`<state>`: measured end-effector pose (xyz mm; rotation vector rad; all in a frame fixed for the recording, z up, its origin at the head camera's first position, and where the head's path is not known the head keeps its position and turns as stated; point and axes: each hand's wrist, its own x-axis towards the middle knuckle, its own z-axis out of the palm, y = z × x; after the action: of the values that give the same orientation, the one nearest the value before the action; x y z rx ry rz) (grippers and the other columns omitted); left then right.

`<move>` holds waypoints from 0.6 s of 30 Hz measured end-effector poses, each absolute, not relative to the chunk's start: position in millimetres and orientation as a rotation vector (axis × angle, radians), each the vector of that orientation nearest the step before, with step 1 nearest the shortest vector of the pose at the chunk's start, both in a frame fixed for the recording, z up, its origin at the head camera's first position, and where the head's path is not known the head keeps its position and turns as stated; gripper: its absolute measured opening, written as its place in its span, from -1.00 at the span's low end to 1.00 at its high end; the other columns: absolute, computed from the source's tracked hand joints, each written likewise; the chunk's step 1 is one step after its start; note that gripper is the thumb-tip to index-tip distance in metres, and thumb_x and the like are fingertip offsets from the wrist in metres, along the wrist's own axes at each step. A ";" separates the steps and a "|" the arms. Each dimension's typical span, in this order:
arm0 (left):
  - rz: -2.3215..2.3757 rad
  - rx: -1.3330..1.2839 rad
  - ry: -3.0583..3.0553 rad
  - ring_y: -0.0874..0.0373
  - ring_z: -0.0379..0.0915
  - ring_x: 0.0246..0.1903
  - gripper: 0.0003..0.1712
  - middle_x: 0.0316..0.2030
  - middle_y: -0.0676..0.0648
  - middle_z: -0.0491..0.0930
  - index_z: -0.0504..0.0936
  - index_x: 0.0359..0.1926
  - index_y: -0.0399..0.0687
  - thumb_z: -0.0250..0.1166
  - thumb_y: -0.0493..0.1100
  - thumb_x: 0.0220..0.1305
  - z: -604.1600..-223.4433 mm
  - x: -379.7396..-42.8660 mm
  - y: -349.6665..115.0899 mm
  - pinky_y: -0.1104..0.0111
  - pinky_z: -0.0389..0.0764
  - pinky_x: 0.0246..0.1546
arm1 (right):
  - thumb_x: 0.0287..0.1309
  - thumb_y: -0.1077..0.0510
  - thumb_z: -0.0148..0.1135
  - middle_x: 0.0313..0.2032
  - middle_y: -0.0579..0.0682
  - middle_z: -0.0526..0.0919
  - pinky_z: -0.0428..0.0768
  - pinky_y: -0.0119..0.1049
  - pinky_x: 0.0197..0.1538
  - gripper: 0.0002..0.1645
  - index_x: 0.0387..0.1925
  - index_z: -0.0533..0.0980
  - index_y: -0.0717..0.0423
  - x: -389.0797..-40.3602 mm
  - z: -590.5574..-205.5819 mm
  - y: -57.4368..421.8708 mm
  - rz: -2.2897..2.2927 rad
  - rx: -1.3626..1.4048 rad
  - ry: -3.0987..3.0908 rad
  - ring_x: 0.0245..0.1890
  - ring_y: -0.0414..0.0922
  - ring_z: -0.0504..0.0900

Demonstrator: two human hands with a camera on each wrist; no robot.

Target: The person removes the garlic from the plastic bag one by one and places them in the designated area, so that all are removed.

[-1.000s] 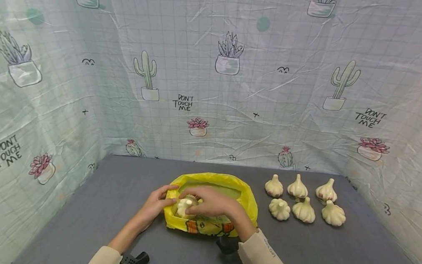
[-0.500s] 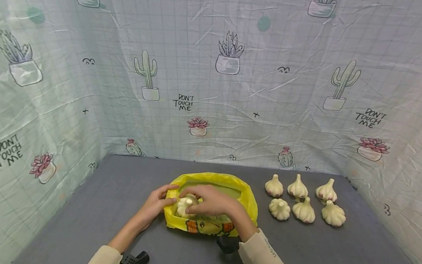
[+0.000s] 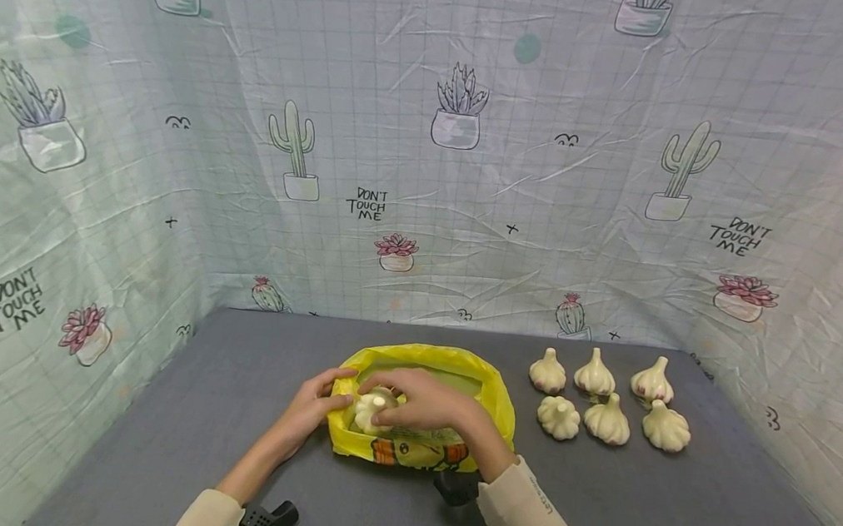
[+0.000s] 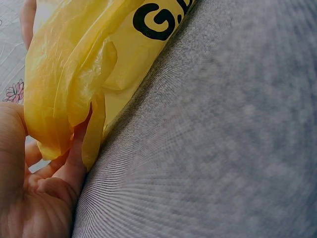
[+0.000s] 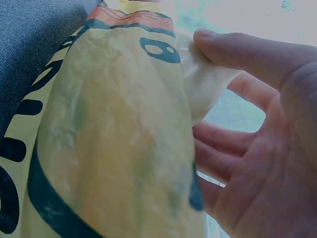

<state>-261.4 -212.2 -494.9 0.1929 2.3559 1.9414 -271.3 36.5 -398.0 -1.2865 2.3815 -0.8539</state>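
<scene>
A yellow plastic bag [image 3: 501,404] with a printed front lies on the dark table, its mouth spread wide towards me. My left hand [image 3: 306,410] pinches the bag's left rim between thumb and fingers; the left wrist view shows yellow folds [image 4: 74,74] caught between them. Inside the bag's mouth, at its left end, my right hand [image 3: 420,401] holds a white garlic bulb [image 3: 369,413] with thumb and fingers. The right wrist view has the thumb [image 5: 237,49] on the garlic's side, partly behind the bag's front wall.
To the right of the bag, several garlic bulbs [image 3: 608,420] stand in two rows on the grey table [image 3: 640,516]. A patterned curtain [image 3: 468,242] closes off the back and both sides. Black wrist devices [image 3: 271,522] sit below both wrists.
</scene>
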 end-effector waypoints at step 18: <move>1.952 0.215 2.326 0.04 0.62 0.03 -0.38 0.31 -0.41 0.49 0.38 0.46 -0.21 0.26 -0.23 0.44 -495.9 -261.5 -212.8 0.37 0.68 -0.10 | 0.37 0.03 0.33 0.26 -0.11 0.64 0.62 0.00 0.20 -0.50 0.30 0.56 -0.05 -270.5 -387.2 46.4 -0.895 -1.302 2.421 0.13 -0.13 0.62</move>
<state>-261.5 -212.8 -495.9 0.2153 2.3255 1.9521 -270.5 46.4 -387.2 -1.3018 2.4210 -0.8953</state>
